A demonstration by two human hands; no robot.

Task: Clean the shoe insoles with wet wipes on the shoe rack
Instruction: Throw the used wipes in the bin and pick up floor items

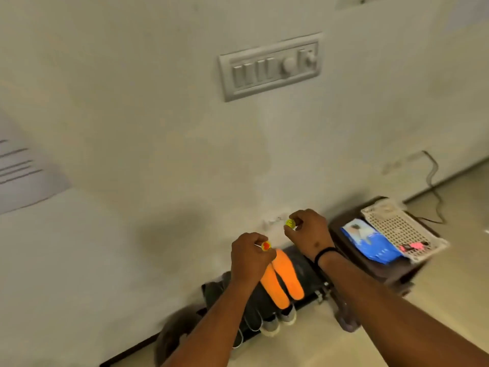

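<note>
We view both arms extended over the shoe rack (309,263) against the wall. Our left hand (250,256) is clenched, with a small red-and-yellow disc (266,246) at its knuckles; our right hand (308,229) is likewise curled, with a yellow disc (290,223) at its fingertips. Two orange insoles (284,279) lie side by side on the rack, just below the left hand. A blue pack, probably wet wipes (370,242), rests well to the right beside a perforated tray (402,229). We judge wiping not yet begun; next, a hand must reach the pack.
</note>
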